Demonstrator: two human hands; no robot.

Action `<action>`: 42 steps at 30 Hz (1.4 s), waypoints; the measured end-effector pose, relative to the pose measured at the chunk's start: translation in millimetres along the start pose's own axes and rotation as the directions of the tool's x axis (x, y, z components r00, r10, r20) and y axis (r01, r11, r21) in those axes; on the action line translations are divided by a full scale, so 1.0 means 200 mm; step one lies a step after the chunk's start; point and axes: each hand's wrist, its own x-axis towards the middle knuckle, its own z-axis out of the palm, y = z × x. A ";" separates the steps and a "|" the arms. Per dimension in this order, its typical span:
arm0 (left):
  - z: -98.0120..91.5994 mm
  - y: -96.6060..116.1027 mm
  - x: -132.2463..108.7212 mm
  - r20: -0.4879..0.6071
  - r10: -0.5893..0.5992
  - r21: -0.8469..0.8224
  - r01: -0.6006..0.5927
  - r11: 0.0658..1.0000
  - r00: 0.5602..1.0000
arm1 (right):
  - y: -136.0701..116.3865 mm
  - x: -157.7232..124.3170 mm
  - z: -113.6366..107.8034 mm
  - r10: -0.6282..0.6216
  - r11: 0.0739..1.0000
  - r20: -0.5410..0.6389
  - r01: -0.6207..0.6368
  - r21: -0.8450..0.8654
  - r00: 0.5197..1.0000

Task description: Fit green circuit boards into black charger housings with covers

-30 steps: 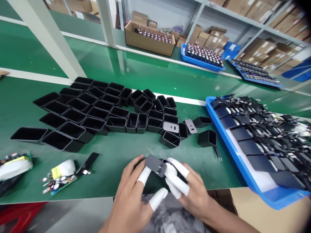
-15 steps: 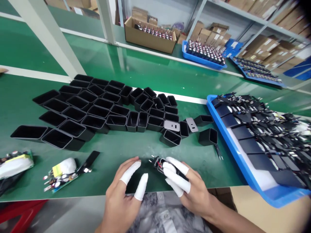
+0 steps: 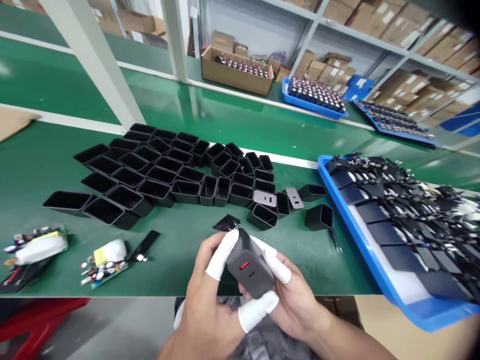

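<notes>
A black charger (image 3: 252, 267) is gripped between both hands over the table's front edge, its end face with a red port and a dark slot turned up toward me. My left hand (image 3: 215, 295) holds its left side and lower edge, with white covers on thumb and forefinger. My right hand (image 3: 290, 287), also with white finger covers, wraps its right side. Just beyond them, a dark glossy piece (image 3: 225, 222) lies at the charger's far end; whether it is attached I cannot tell. Ahead stand many open black casings (image 3: 153, 192), a grey port plate (image 3: 264, 198) resting among them.
A blue tray (image 3: 352, 225) of black parts with wires stands at the right. Circuit boards (image 3: 107, 260) lie at the left front. A lone casing (image 3: 318, 217) stands near the tray. A white post (image 3: 92, 65) rises at the back left.
The charger has been lifted and turned so its port face shows toward me. My left hand, open and apart before, has closed on it. The view has shifted slightly.
</notes>
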 end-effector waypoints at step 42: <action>-0.05 -0.10 -0.05 0.038 -0.050 -0.010 0.050 0.999 0.998 | 0.00 -0.02 -0.11 -0.052 0.970 0.014 0.054 -0.236 0.999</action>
